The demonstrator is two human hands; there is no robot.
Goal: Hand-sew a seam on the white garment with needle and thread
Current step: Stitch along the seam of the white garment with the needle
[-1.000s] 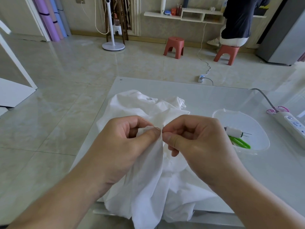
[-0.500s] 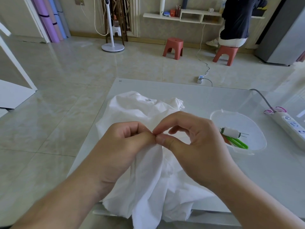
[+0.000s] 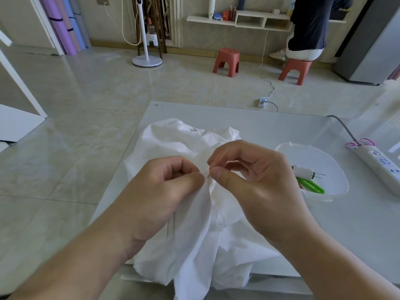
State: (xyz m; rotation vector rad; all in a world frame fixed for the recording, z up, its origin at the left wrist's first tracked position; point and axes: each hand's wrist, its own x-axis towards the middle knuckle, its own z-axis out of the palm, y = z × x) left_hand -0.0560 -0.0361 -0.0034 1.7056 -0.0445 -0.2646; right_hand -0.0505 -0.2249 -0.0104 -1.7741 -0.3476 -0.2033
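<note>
The white garment (image 3: 173, 141) lies crumpled on the glass table (image 3: 270, 124) and hangs over its near edge. My left hand (image 3: 164, 191) pinches a raised fold of the cloth between thumb and curled fingers. Right beside it, my right hand (image 3: 255, 182) pinches the thin needle (image 3: 208, 175) between thumb and forefinger, its dark tip showing at the fold. A fine thread (image 3: 225, 153) runs up across my right fingers.
A clear plastic tray (image 3: 324, 154) to the right holds green snips (image 3: 311, 186) and a white thread spool (image 3: 302, 171). A white power strip (image 3: 383, 163) lies at the table's right edge. Two red stools (image 3: 226, 61) and a seated person (image 3: 307, 29) are across the floor.
My right hand has shifted slightly right and up from the left hand, and the needle's tip now shows between the two hands. The left hand keeps its pinch on the fold.
</note>
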